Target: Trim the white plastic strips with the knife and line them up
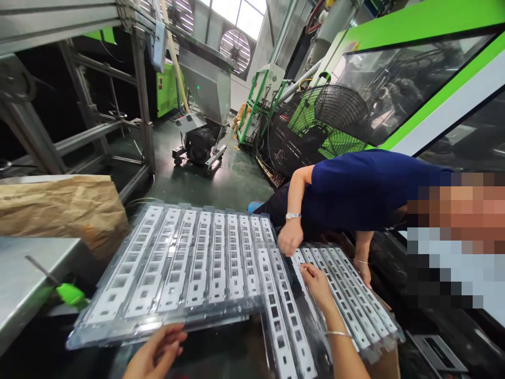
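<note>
My left hand is by the front edge of a clear plastic tray, its fingers loosely bent and thumb apart, with nothing visible in it. Several white slotted strips lie side by side in that tray. My right hand, wearing a bracelet, has its thumb and fingers closed at the upper end of a white slotted strip in a second tray on the right. Between the two hands, two more strips lie in clear plastic that overlaps the left tray's corner.
A co-worker in a dark blue shirt leans in from the right; one hand is close to mine, the other beside the right tray. Brown paper, a green-handled screwdriver and a metal surface are at left. A floor fan stands behind.
</note>
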Demonstrator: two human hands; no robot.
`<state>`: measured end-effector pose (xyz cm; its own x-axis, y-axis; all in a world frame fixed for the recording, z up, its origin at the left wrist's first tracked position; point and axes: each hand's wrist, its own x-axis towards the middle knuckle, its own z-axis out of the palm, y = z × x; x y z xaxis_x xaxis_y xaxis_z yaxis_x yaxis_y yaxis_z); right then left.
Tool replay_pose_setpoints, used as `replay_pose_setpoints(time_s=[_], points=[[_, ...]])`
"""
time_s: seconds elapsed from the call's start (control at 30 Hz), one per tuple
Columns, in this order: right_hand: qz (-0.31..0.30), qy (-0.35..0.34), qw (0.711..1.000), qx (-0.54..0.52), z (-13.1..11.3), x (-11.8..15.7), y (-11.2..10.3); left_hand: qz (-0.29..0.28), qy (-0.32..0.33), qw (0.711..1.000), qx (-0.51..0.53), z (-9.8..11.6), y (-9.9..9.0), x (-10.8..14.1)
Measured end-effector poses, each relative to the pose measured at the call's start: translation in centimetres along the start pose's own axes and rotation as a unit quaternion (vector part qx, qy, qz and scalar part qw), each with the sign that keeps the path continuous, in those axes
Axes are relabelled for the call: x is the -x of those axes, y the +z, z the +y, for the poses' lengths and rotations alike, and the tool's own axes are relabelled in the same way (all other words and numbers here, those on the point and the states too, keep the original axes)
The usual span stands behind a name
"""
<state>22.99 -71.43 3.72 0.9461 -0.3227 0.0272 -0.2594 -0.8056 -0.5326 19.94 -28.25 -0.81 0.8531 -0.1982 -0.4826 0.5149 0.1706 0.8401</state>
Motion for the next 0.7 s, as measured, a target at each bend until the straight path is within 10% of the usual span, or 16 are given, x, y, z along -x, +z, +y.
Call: replay_pose_setpoints(time_s=[0.37, 0.7], points=[[-0.069, -0.086, 0.988, -0.111, -5.2, 2.0, 0.6, -0.128, -0.131, 0.968, 0.172, 4.0, 19.1, -4.8], [-0.075, -0.100, 0.991, -0.048, -8.6, 2.5, 2.7, -0.153, -0.180, 0.934, 0.268, 3.8, 22.4, -8.8]])
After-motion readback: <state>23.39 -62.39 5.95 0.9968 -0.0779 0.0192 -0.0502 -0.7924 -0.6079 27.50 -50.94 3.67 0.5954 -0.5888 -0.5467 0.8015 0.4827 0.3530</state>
